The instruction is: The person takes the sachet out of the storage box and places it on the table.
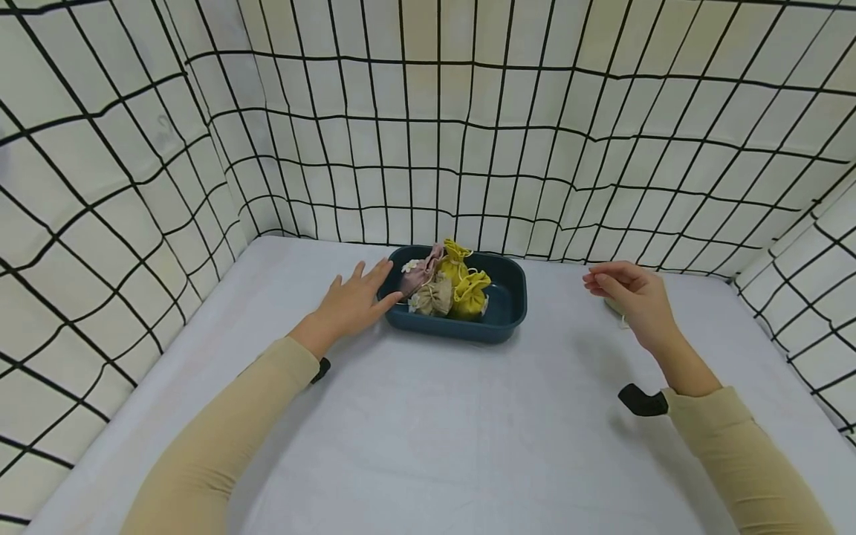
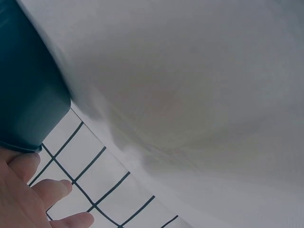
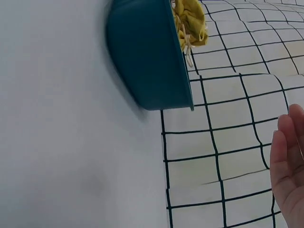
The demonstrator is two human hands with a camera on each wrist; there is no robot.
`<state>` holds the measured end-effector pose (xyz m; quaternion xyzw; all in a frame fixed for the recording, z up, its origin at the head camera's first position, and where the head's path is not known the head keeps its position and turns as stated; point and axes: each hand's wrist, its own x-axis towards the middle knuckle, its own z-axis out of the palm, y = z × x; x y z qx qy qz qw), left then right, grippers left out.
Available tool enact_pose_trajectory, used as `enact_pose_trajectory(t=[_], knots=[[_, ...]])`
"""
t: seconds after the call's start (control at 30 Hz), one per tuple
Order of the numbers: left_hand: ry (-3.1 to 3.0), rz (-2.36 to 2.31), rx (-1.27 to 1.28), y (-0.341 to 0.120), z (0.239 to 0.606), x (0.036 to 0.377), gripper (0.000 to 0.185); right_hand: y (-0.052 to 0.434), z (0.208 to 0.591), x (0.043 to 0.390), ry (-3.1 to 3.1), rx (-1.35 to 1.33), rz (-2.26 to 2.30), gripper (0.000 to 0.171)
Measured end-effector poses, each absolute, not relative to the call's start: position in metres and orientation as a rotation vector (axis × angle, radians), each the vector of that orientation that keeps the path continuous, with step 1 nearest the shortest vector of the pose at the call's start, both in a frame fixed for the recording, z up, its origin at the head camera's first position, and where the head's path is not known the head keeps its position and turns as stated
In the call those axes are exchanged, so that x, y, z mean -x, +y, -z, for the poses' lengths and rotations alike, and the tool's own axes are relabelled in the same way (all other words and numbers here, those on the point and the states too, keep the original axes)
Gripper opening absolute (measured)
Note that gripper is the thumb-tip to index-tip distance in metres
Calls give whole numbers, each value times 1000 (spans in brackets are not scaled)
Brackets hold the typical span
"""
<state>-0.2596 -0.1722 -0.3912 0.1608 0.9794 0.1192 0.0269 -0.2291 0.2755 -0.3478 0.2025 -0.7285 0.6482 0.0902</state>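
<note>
Left hand (image 1: 353, 299) flat, fingers straight, resting against 9 o'clock rim of dark teal plastic tub (image 1: 503, 321) — seemingly steadying it. Tub at tabletop's (image 1: 428, 431) 12 o'clock holds small yellow, beige, pink drawstring pouches (image 1: 446, 286). Right hand (image 1: 631, 296) hovers at 3 o'clock, fingers loosely curled over pale pouch (image 1: 613, 305) — grip unclear.

Pale item (image 1: 613, 306) mostly hidden behind right hand (image 1: 631, 297); grip on it unclear.
</note>
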Motion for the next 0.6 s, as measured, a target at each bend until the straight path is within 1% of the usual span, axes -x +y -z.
enact_pose_trajectory(t=[0.27,0.6], knots=[[3021,-376,-501,-172,391,259,77,257,353,227,-2227,-644,-1908,16],[3023,-366,-488,-172,392,260,77,242,364,236,-2348,-683,-1867,14]])
